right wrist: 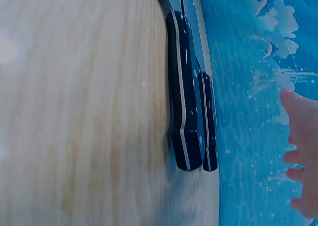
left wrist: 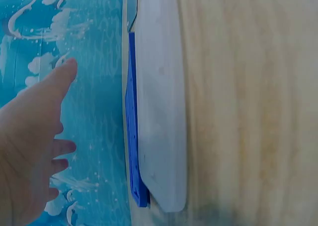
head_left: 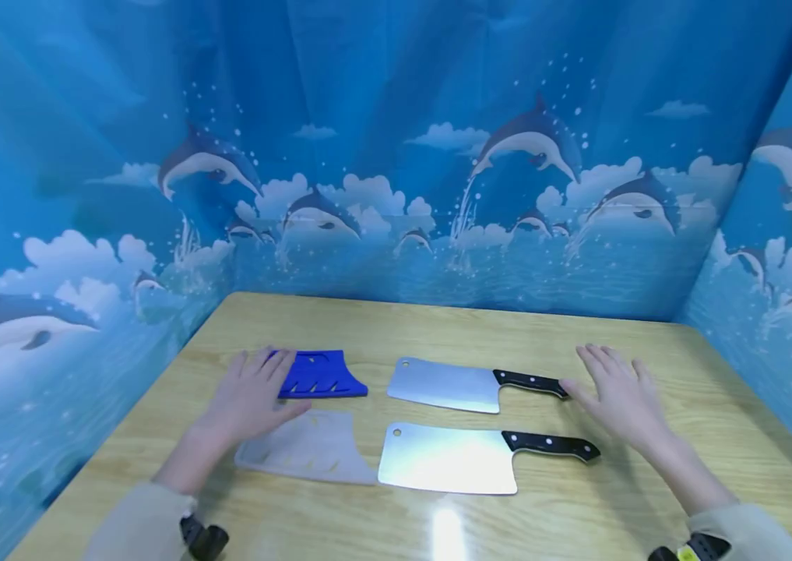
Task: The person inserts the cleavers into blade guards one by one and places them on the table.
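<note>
Two cleavers lie flat on the table, blades to the left and black riveted handles to the right: a far cleaver (head_left: 445, 385) and a near cleaver (head_left: 448, 460). Left of them are a blue blade cover (head_left: 322, 374) and a translucent white blade cover (head_left: 318, 448). My left hand (head_left: 251, 397), fingers spread, is over the left ends of both covers and hides part of them; the left wrist view shows it raised above the white cover (left wrist: 161, 102). Held up beside the far cleaver's handle (right wrist: 207, 121), my right hand (head_left: 620, 397) has its fingers extended and grips nothing.
The wooden table (head_left: 508, 526) reaches back to a blue curtain (head_left: 381, 265) printed with dolphins and clouds, which also runs along the left and right sides. A bright light reflection shows on the tabletop near the front. Dark wrist cameras (head_left: 205, 538) sit at both sleeves.
</note>
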A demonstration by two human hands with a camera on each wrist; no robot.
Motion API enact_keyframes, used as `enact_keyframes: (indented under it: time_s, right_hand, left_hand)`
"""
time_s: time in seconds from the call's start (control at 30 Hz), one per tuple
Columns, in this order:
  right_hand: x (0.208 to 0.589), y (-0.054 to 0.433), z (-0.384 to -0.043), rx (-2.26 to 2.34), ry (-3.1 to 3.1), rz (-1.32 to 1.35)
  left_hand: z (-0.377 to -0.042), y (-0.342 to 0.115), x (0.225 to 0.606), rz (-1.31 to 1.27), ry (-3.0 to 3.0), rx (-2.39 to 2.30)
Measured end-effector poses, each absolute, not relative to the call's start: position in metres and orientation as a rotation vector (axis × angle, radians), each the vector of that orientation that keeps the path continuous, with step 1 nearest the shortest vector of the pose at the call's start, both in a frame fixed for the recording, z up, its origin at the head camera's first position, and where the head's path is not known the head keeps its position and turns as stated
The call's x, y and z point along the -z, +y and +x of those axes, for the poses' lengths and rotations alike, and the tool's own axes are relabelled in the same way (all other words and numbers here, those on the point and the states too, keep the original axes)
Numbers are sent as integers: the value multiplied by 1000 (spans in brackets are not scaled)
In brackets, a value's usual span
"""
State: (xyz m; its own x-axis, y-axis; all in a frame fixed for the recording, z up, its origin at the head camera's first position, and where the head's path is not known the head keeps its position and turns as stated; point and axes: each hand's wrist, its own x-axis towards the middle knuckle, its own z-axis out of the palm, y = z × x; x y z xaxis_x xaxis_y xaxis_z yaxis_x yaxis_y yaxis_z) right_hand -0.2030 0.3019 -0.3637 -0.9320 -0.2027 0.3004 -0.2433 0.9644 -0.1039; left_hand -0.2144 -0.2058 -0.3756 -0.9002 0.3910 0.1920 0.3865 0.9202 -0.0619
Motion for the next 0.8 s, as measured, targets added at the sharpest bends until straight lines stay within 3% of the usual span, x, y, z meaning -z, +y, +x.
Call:
enact_keyframes:
  time_s: [0.43, 0.8]
  right_hand:
    - [375, 286, -194, -708, -2941, 636]
    - [391, 274, -199, -859, -3037, 811]
  left_hand:
    - [-198, -191, 386, -994, -2944, 334]
    - [-193, -190, 395, -1089, -3040, 333]
